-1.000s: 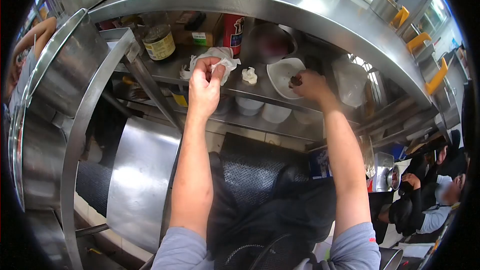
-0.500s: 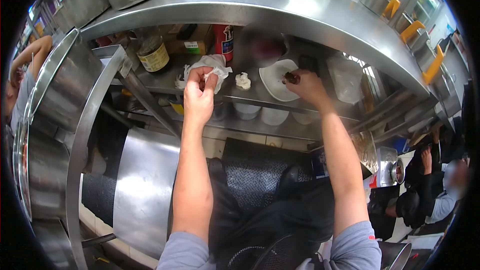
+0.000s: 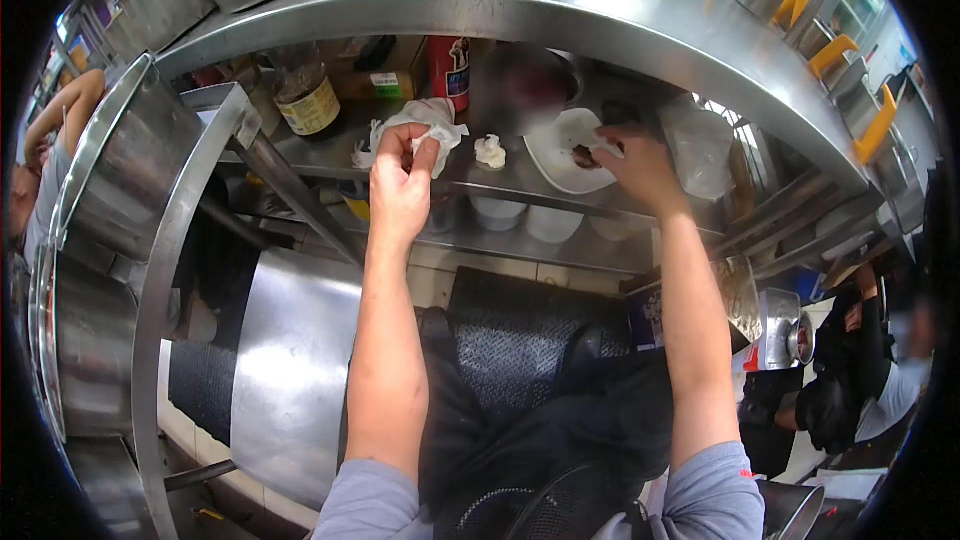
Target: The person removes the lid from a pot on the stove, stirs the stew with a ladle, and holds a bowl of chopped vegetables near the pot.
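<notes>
My left hand (image 3: 402, 180) is closed in a pinch on a crumpled white paper tissue (image 3: 448, 136), beside a larger white bundle behind it. My right hand (image 3: 642, 172) reaches over a white square bowl (image 3: 548, 148), its thumb and forefinger apart. A small dark brown piece (image 3: 582, 155) lies in the bowl just off the thumb tip; its kind is unclear. Between the two hands, a wad of crumpled white paper (image 3: 490, 152) rests on the steel shelf.
Behind are a jar with a yellow label (image 3: 308, 100), a red bottle (image 3: 450, 70) and a blurred round bowl (image 3: 530, 90). A clear plastic bag (image 3: 697, 148) sits right. The steel counter edge (image 3: 480, 10) overhangs the shelf. Large steel pots (image 3: 120, 160) stand left; other people are at both sides.
My right fingers have parted and drawn slightly right from the dark piece, which now lies in the bowl. My left hand stays pinched on the tissue.
</notes>
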`<state>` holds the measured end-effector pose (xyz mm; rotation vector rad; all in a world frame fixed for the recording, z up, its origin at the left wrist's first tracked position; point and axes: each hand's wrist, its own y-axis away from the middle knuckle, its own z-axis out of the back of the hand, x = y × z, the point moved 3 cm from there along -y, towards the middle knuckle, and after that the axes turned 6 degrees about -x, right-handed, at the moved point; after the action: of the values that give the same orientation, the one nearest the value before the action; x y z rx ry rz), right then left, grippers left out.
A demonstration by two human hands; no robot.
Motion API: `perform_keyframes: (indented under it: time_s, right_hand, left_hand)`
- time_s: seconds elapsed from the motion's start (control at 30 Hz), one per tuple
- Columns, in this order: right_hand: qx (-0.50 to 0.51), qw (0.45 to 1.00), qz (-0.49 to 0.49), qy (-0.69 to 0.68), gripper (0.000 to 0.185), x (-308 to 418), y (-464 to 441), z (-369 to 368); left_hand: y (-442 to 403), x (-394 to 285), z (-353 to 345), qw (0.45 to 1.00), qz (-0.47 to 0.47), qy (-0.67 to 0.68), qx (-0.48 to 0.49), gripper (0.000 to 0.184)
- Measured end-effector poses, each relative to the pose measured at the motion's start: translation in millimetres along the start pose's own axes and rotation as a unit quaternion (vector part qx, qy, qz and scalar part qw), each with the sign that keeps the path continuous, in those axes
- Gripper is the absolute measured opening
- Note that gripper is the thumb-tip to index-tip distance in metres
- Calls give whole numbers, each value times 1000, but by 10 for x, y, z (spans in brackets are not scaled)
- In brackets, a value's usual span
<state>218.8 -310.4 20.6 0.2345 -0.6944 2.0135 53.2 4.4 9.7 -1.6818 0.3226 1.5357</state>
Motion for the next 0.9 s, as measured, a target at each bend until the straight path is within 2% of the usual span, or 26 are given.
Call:
perform_keyframes:
  time_s: [0.13,0.2,0.23,0.3,0.4,0.57,0.63,0.67,0.77,0.83,0.87,0.9]
  right_hand:
    - [-56,997,10,-41,36,-152,138,179]
    - [-125,983,46,-128,29,-209,246,208]
    - [-124,983,46,-130,29,-247,305,192]
    - [-123,976,-36,-175,25,-270,460,238]
    - [-164,978,-18,-129,24,-189,503,396]
    - [-190,967,-41,-164,22,-185,514,437]
    - [-193,965,-40,-175,22,-48,537,437]
    - [-179,965,-13,-192,22,86,540,416]
    - [-91,973,54,-205,21,619,659,292]
    - [-23,958,103,-268,18,959,748,191]
    - [-13,955,90,-283,17,1030,774,114]
    - [-1,952,77,-296,15,1051,793,46]
  left_hand:
    - [-10,11,10,1000,2,5,7,21]
    - [-19,38,-7,1000,-6,16,10,22]
    - [-17,52,-9,999,-14,27,16,22]
    - [-2,27,0,999,-28,-4,14,23]
    - [-14,12,-5,998,-61,-27,0,26]
    - [15,19,21,997,-65,-37,-6,25]
    - [81,72,-29,990,95,62,80,22]
    - [116,118,-103,979,102,140,110,24]
    - [311,153,-404,940,143,252,180,28]
    - [490,125,-594,932,128,223,255,29]
    - [583,123,-689,913,160,239,291,30]
    - [678,61,-771,900,176,275,287,31]
